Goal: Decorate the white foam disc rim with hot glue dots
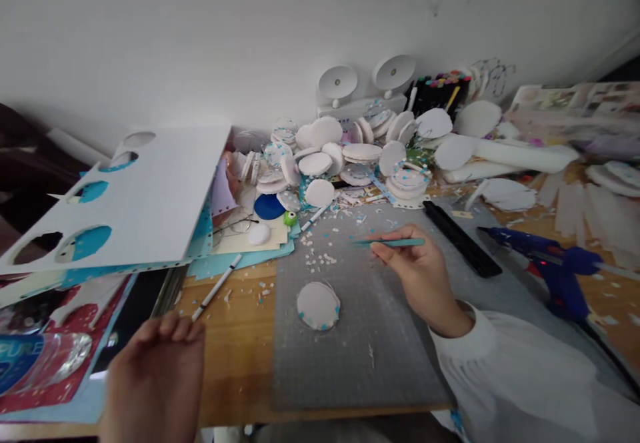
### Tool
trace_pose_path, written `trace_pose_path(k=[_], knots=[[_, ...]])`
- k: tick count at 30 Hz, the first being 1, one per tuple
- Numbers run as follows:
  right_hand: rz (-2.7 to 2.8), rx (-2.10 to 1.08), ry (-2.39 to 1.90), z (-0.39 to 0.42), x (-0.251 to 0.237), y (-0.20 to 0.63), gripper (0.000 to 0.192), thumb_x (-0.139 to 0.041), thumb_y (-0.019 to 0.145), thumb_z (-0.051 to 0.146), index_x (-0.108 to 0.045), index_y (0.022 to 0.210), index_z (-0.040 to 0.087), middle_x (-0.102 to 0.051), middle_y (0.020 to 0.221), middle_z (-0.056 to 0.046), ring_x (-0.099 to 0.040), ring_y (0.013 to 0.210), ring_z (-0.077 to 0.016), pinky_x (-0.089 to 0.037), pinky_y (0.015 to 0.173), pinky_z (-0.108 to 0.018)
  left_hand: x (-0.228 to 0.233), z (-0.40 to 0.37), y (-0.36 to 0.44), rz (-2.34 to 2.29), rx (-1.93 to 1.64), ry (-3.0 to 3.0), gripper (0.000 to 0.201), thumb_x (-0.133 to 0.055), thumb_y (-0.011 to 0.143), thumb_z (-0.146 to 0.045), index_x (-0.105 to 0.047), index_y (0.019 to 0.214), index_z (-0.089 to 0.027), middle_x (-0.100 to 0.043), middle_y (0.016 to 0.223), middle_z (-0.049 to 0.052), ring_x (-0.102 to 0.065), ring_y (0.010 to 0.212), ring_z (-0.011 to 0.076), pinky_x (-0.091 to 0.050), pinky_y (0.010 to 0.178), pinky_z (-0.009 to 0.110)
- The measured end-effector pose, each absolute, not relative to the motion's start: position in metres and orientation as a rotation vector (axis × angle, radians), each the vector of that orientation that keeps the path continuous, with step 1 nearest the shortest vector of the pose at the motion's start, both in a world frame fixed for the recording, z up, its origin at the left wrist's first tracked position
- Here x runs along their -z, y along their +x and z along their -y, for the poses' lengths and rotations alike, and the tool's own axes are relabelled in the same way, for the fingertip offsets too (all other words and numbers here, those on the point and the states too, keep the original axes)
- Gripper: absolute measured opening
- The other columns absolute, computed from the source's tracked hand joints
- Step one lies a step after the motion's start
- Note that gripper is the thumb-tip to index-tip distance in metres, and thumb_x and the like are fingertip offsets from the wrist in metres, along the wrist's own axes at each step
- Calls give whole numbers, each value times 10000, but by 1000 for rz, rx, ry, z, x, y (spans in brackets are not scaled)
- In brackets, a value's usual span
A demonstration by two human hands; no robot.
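My right hand pinches teal tweezers above the grey cutting mat; their tips point left, toward scattered small white and blue bits. Below those bits lies a round white disc with blue specks along its edge, touched by neither hand. Low on the left, my left hand is raised near the wooden table's edge, fingers curled together, with nothing visible in them. A white pen lies just beyond its fingertips.
A blue glue gun with a red light rests on the right, beside a long black case. Many white discs are heaped at the back. A white board with cut-out holes covers the left, near a plastic bottle.
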State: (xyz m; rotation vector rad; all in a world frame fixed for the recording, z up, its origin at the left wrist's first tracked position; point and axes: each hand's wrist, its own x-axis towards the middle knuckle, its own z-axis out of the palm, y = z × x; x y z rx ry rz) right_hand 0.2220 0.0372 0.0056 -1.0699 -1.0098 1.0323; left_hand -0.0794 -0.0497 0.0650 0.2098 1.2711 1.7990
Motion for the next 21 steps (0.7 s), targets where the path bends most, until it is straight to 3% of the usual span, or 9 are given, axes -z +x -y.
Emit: trace_pose_path(k=[2, 6, 8, 11, 13, 15, 18, 20, 21], knots=[[1004, -1029, -1070, -38, -4, 222, 218, -772, 696, 272, -580, 775, 206, -712, 794, -12, -635, 602, -120, -532, 577, -263, -60, 35, -62, -1155, -1800, 68, 167, -486, 735, -97, -402, 608, -167, -407, 592, -45, -415, 494, 76, -426, 476, 199], [990, -1019, -1081, -38, -2, 222, 226, -775, 694, 275, -575, 776, 208, -714, 799, -11, -638, 597, -121, -531, 573, -265, -55, 25, -39, -1067, -1637, 214, 322, -591, 783, -174, -366, 553, -173, -335, 523, -65, -335, 461, 75, -405, 463, 206], [989, -1011, -1096, -38, -1, 223, 228, -776, 694, 281, -578, 782, 210, -714, 807, -10, -640, 604, -121, -524, 564, -259, -54, 25, -32, -1112, -1549, 423, 327, -692, 755, -260, -445, 563, -164, -418, 553, -51, -403, 525, 81, -442, 532, 205], [983, -1013, -1126, -37, -2, 223, 240, -784, 684, 294, -583, 787, 209, -716, 842, -20, -638, 602, -122, -519, 555, -261, -54, 23, -26, -1234, -1495, 686, 272, -818, 639, -293, -633, 791, -162, -596, 737, -14, -520, 686, 88, -454, 628, 166], [970, -1025, -1131, -37, -2, 223, 249, -789, 676, 294, -580, 782, 211, -716, 838, -17, -634, 592, -121, -514, 546, -260, -55, 20, -24, -1282, -1452, 755, 334, -831, 629, -300, -660, 888, -177, -619, 725, -19, -516, 631, 69, -423, 578, 145], [964, -1028, -1131, -36, -3, 223, 255, -793, 671, 293, -575, 778, 216, -712, 808, -7, -632, 587, -123, -505, 531, -256, -57, 15, -22, -1288, -1417, 828, 225, -755, 731, -358, -653, 737, -157, -530, 521, -44, -425, 481, 49, -355, 476, 146], [971, -1020, -1137, -36, -3, 222, 258, -792, 672, 300, -572, 779, 218, -709, 798, -3, -630, 587, -128, -506, 535, -266, -59, 10, -22, -1207, -1393, 942, 556, -512, 904, -453, -482, 435, -155, -349, 356, -41, -381, 410, 68, -354, 453, 182], [977, -1024, -1143, -36, -2, 222, 252, -788, 676, 301, -577, 782, 214, -712, 819, -11, -628, 592, -128, -506, 536, -268, -61, 9, -23, -1139, -1340, 986, 522, -486, 921, -439, -567, 492, -153, -571, 509, 16, -573, 589, 102, -468, 626, 201], [976, -1027, -1143, -36, -2, 222, 249, -787, 678, 300, -579, 782, 212, -713, 825, -14, -627, 593, -127, -503, 533, -265, -62, 10, -23, -1104, -1295, 990, 401, -522, 910, -407, -662, 634, -153, -682, 702, 45, -638, 737, 132, -492, 746, 226]])
